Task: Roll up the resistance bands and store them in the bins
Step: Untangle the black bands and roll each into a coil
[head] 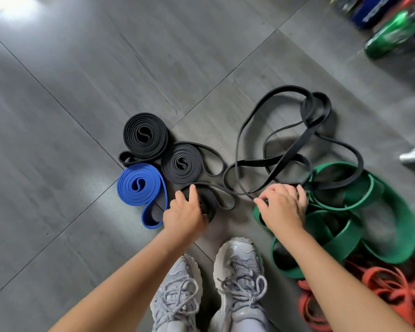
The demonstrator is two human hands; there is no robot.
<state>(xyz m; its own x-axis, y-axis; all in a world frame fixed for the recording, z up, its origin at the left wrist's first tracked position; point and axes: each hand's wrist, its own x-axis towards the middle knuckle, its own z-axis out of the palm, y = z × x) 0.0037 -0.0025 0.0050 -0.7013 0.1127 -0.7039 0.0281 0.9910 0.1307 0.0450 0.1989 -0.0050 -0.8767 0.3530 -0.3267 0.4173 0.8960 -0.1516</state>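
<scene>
Left hand (185, 209) curled over a half-rolled black band (212, 202), thumb and fingers clasping the coil lying just at 1 o'clock of the knuckles. Right hand (283, 207) resting bent-fingered at the edge of the green bands (359, 212); grip impossible to tell. Loose black loops (291, 153) sprawled at 12 o'clock of it. Finished black rolls (145, 136) and blue roll (139, 183) touching, at 11 o'clock of the left hand. Blurred bins (393, 27) far off at 1 o'clock
</scene>
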